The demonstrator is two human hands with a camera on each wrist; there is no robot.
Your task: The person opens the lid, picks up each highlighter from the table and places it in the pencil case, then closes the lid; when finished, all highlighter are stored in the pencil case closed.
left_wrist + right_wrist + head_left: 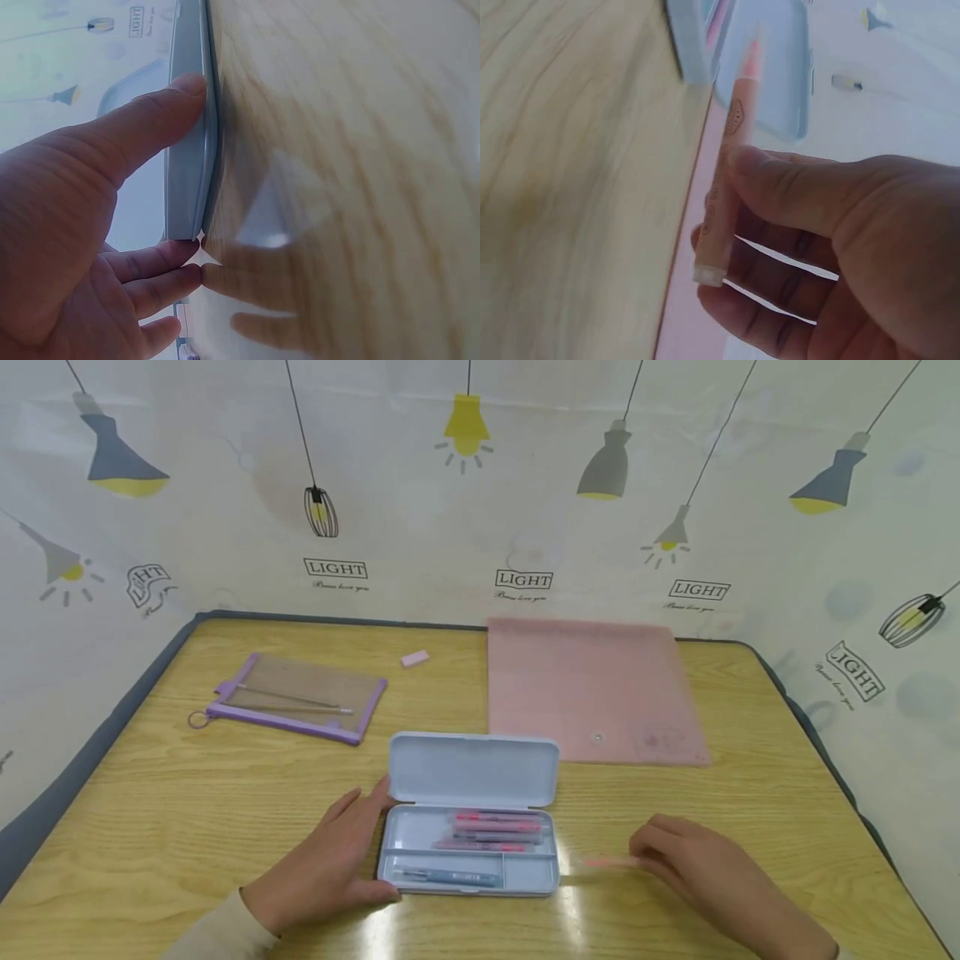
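Observation:
A light blue pencil case [468, 852] lies with its lid [474, 770] raised. Several pink and clear pens [497, 828] fill its rear compartment; a blue pen [448, 877] lies in the front left one. My left hand [330, 860] holds the case's left end. In the left wrist view, the thumb presses the case's front side [187, 157] and fingertips touch its end. To the right of the case, my right hand [701, 872] pinches a pink highlighter [727, 169] between thumb and fingers. Its pink tip end points towards the case.
A see-through zip pouch with purple edging [300, 697], sticks inside, lies at the back left. Near it is a small pink eraser [415, 658]. Behind the case, at the back right, lies a pink folder [588, 685]. A lamp-printed sheet [405, 460] stands around the table.

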